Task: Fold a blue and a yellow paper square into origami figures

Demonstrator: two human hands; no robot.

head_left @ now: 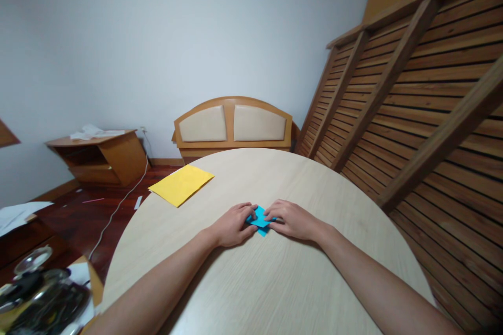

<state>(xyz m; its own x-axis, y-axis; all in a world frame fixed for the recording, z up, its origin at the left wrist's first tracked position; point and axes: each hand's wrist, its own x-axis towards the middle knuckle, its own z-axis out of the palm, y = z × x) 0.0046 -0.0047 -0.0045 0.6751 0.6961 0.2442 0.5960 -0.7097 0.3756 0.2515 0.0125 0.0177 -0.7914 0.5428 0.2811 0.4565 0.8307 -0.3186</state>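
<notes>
A small folded piece of blue paper [260, 218] lies on the round table [243, 282], between my two hands. My left hand [236, 224] grips its left side, with the fingers curled over the top and the thumb at the near edge. From the other side my right hand [290, 220] pinches the paper's right edge between fingers and thumb. One blue corner sticks out below, toward me. The fingers hide both side edges, so the full folded shape cannot be made out.
A stack of yellow paper [181, 185] rests at the table's far left edge. Behind stands a headboard [231, 145] against the wall. Slatted wooden panels [393, 99] lean along the right. At left are a low cabinet [126, 159], a cable [118, 209] and a cluttered side surface [96, 282].
</notes>
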